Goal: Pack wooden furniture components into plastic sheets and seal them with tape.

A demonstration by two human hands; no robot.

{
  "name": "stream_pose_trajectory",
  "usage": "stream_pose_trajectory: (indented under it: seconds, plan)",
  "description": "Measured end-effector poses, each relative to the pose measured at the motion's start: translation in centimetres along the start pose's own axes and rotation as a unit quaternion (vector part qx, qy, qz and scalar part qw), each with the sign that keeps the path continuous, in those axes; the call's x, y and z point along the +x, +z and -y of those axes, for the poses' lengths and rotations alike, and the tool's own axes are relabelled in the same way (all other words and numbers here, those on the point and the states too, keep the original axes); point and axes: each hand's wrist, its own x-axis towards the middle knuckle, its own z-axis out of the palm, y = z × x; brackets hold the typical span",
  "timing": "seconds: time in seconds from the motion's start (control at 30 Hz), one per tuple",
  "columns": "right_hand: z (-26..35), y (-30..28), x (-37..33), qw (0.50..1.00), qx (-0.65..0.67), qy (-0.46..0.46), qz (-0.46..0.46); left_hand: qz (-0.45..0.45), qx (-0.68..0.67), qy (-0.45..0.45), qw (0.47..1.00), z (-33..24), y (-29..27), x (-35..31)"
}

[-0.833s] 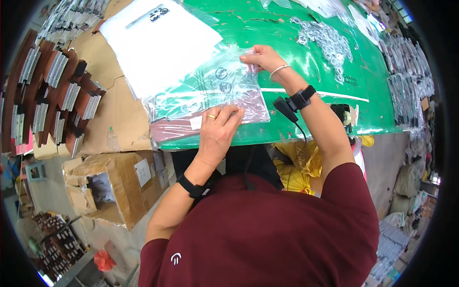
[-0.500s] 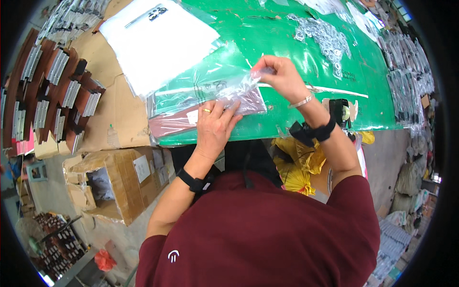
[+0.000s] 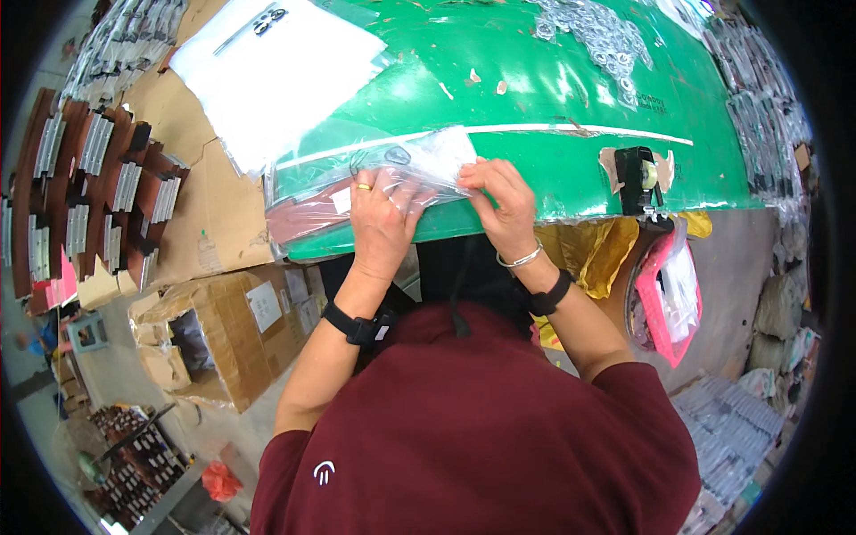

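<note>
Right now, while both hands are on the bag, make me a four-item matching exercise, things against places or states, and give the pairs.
Things
1. clear plastic bag
2. black tape dispenser
3. cardboard box
4. pink basket

Places or states
A. off the table, to the person's right, with pale plastic in it
B. near the front edge of the green table
C. touched by the left hand and the right hand
D. off the table, to the person's left, open at one end

Pairs: 1-C, 2-B, 3-D, 4-A
</note>
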Motion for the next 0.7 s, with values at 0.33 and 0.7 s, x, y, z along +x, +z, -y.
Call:
stream_pose_trajectory:
  seconds: [0.33, 0.7]
  plan:
    - [-0.9, 0.3, -0.5, 0.997, -0.041, -0.063, -0.022, 0.08, -0.099, -0.044, 0.991, -1.1, -10.0, 3.0]
    - [-0.6, 0.5, -0.1, 0.996, -0.05, -0.066, -0.025, 0.2, 0.083, 0.19, 0.958, 1.4, -4.3, 7.8]
